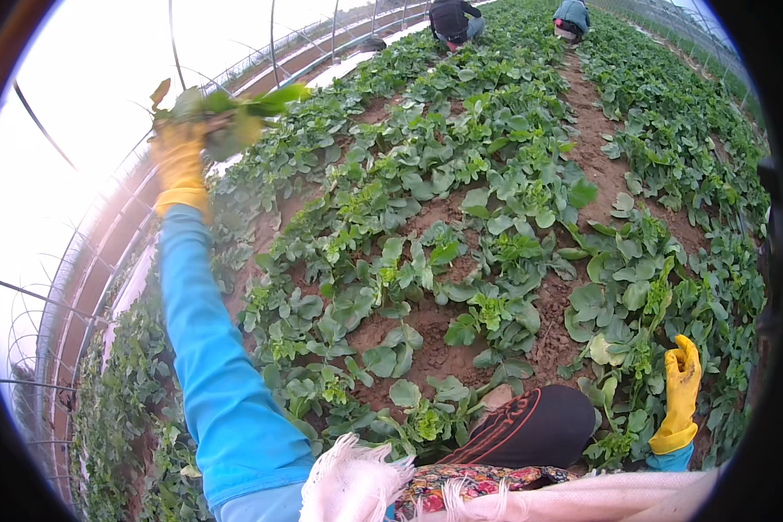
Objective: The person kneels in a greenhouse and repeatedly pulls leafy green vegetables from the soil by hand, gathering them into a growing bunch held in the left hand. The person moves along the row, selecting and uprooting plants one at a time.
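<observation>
My left hand point(179, 153), in a yellow rubber glove, is raised at arm's length at the upper left. It grips a bunch of uprooted leafy plants point(225, 117), blurred by motion, with some yellowed leaves. At the lower right, my right hand point(682, 385) wears a matching yellow glove, soiled on the fingers. Its fingers are loosely bent and apart, with nothing seen in them. Beside it grows a leafy green plant point(639, 293) with a pale yellow leaf point(605, 351).
Low leafy crops point(391, 261) cover the brown soil point(551, 320) inside a hoop-framed tunnel. A bare dirt path point(590, 130) runs away from me. Two people point(455, 19) crouch far ahead. My dark-clad knee point(548, 424) is in front, with a white fringed cloth point(359, 483) at my waist.
</observation>
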`<state>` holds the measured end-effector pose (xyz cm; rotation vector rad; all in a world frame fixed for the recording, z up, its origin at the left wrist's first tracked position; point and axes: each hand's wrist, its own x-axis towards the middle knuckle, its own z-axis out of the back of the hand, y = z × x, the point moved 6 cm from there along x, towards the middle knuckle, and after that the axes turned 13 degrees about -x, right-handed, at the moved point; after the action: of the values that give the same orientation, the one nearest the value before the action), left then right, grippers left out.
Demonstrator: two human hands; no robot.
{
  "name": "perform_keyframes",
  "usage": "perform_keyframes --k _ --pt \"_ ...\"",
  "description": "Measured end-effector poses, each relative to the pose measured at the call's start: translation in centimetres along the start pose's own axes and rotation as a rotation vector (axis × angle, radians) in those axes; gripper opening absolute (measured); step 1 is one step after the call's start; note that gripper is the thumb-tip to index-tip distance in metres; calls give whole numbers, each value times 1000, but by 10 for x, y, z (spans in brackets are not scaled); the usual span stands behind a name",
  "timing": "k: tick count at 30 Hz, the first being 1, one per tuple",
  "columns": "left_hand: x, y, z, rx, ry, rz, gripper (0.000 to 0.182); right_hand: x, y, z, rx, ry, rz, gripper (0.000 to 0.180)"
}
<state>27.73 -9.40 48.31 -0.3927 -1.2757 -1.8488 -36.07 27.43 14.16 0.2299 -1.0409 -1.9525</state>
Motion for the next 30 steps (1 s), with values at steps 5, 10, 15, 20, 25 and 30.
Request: perform_keyframes --k 5,10,15,20,25,30 --pt "-79 119 -11 -447 -8 339 65 -8 22 -7 116 55 -46 33" --pt "-132 -73 -70 -716 328 309 30 -29 49 11 222 31 -8 34" --pt "-156 -282 -61 -1269 487 -85 38 -83 42 83 154 -206 -10 27" --pt "-112 -347 -1 -1370 792 -167 38 -115 -3 139 355 -457 -226 20" --pt "-57 -348 76 -1381 696 -286 43 -117 -7 155 427 -508 -242 21" --pt "-22 -380 156 -1452 614 -414 47 -106 5 139 491 -381 -190 20"
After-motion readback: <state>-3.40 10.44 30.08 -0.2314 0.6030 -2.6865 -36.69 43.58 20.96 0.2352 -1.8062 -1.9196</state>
